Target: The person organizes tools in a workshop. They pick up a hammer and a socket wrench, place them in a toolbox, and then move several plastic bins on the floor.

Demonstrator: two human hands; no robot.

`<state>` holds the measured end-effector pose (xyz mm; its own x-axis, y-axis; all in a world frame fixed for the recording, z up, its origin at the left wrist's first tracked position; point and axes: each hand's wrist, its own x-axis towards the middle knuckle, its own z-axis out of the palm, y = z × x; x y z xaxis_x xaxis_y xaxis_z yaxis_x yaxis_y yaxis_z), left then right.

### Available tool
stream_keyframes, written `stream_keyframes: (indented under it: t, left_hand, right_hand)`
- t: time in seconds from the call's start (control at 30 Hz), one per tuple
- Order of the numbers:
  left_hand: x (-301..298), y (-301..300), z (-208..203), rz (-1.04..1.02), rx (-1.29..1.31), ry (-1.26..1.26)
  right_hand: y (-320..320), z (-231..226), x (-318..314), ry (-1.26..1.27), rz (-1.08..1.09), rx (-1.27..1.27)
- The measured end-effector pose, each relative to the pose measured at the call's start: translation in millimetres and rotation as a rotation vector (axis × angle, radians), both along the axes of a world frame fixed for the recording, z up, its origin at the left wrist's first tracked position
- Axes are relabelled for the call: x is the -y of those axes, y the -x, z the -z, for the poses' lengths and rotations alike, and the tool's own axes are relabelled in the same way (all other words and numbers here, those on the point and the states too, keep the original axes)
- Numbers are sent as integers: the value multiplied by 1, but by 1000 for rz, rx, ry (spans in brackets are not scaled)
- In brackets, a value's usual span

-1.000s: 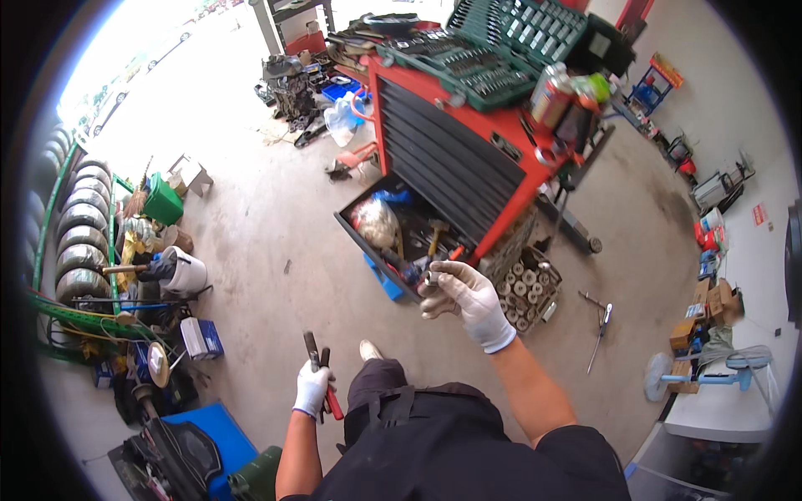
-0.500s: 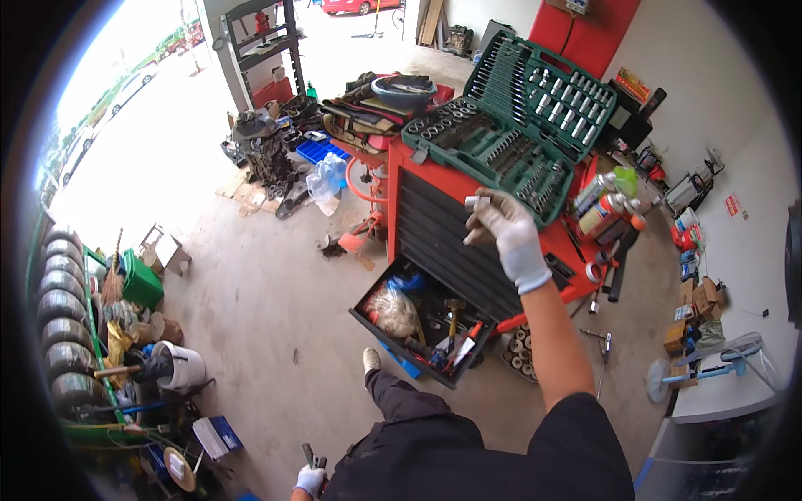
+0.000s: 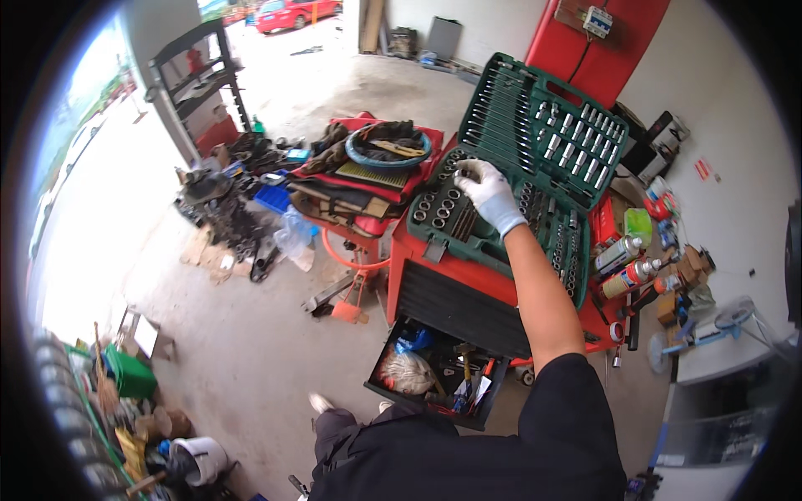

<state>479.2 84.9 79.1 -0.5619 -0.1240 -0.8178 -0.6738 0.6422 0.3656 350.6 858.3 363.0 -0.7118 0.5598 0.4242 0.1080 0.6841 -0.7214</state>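
Note:
My right hand, in a white glove, reaches over the green tool case. Its thumb and fingers are pinched together among the rows of sockets, seemingly round a small metal socket that the fingertips mostly cover. The case lies unfolded on a red tool cabinet, with wrenches and long silver sockets in its raised lid. My left hand is out of sight; only the tip of a dark tool pokes up at the lower edge, beside my clothing.
Below the case, an open drawer juts out with a hammer and other tools. Spray cans stand on the cabinet's right. A basin sits on a cluttered red cart to the left. Greasy parts lie on the floor.
My right hand has moved forward and slightly left, from above the cabinet's front with a silver socket to the case's socket rows. My left hand, with a dark-handled tool, has left the picture.

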Motion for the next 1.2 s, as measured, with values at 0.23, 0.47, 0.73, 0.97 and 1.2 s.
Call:
stream_keyframes:
  t: [0.23, 0.47, 0.73, 0.97, 1.2]
  left_hand:
    - [-20, 198, 33, 279, 60, 5]
    - [-39, 449, 82, 447, 157, 76]
    - [-156, 613, 62, 538, 33, -117]
    - [-204, 610, 45, 808, 120, -79]
    - [-198, 587, -5, 900, 45, 5]
  right_hand:
    - [18, -3, 7, -99, 53, 166]
    - [70, -12, 24, 652, 323, 352]
    - [64, -31, 49, 600, 561, 376]
    - [87, 5, 17, 158, 675, 525]
    - [94, 3, 4, 48, 556, 956]
